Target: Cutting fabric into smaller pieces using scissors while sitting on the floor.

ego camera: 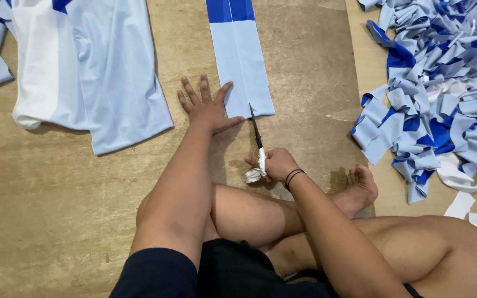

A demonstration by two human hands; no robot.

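Plywood floor (56,193) carries everything, the person sitting cross-legged on it. Far right of the grip lies a heap of cut blue and white strips (448,83); far left, a pale blue garment (100,66). Just ahead of the grip, a long light-blue fabric strip (238,60) lies flat. The left hand (205,106), fingers spread and grasping nothing, presses its near corner. The right hand (274,164) is clenched around the scissors (256,135), blades entering the strip's near edge. Keeping the cloth taut should give a straight cut.
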